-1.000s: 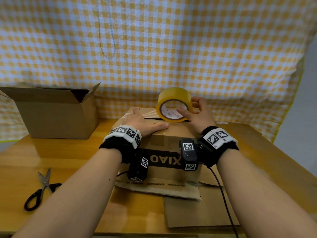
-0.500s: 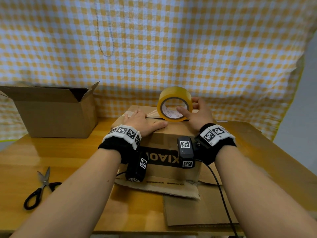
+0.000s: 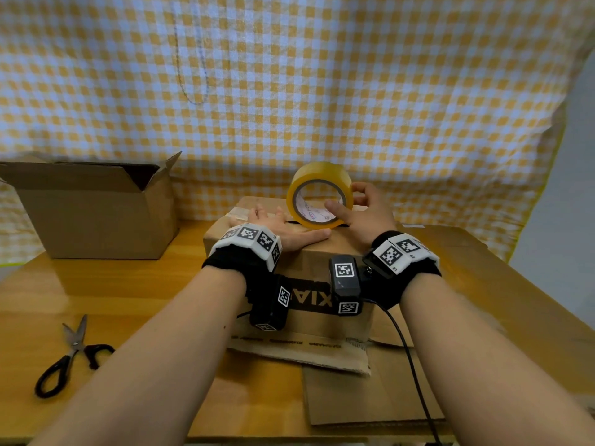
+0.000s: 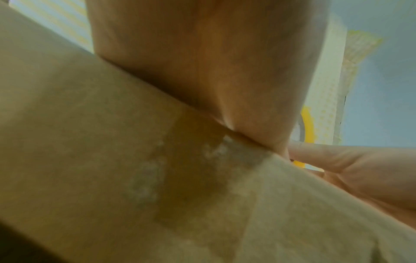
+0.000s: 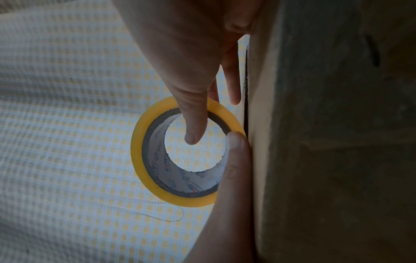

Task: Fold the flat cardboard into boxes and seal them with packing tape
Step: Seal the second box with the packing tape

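Observation:
A closed cardboard box (image 3: 322, 262) with black lettering stands in the middle of the table. A yellow roll of packing tape (image 3: 318, 194) stands on edge on its top. My right hand (image 3: 360, 214) grips the roll, thumb in the core and fingers over the rim; the right wrist view shows the roll (image 5: 157, 188) with a finger through its hole. My left hand (image 3: 283, 230) lies flat on the box top, pressing on a strip of tape (image 3: 240, 214) that runs left from the roll. The left wrist view shows the box's side (image 4: 157, 178) close up under the palm.
An open cardboard box (image 3: 96, 214) stands at the back left. Scissors (image 3: 69, 358) lie near the front left edge. Flat cardboard sheets (image 3: 363, 391) lie under and in front of the middle box. A checked yellow cloth (image 3: 289, 91) hangs behind the wooden table (image 3: 128, 284).
The view has shifted slightly and both hands with the roll sit a little farther back on the box top; the grip on the roll is the same.

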